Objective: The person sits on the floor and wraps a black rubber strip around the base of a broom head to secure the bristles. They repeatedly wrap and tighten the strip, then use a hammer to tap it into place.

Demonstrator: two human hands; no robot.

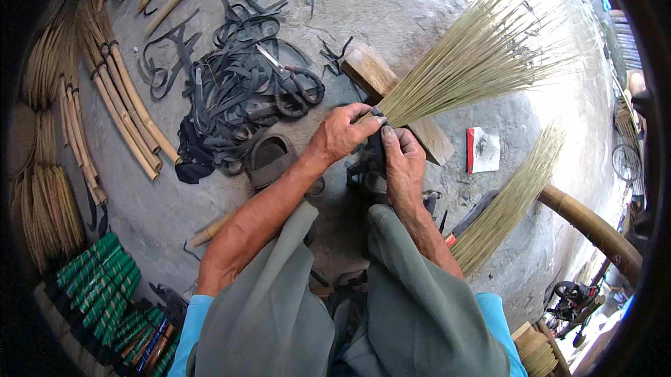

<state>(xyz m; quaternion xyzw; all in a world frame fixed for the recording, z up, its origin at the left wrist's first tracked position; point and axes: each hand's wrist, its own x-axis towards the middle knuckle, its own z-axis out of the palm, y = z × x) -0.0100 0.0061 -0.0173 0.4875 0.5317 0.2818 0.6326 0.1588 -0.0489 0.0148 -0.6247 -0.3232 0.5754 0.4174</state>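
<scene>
A fan-shaped bundle of broom bristles (465, 55) spreads to the upper right, its narrow bound end between my hands. My left hand (340, 132) is closed on that end, thumb and fingers pinching it. Just right of it, my right hand (404, 167) pinches a black rubber strip (379, 150) that hangs down from the binding. The fingers hide most of the wrapped part. Beneath the bristles lies a wooden block (369, 73); whether they touch it I cannot tell.
A tangle of black strips (224, 90) with scissors (271, 59) on it lies left, beside a sandal (269, 160). Brooms with bamboo handles (126, 97) and green-striped sticks (101, 279) lie farther left. Another bristle bundle (514, 202), a red-and-white packet (484, 150) and a bamboo pole (590, 223) are right.
</scene>
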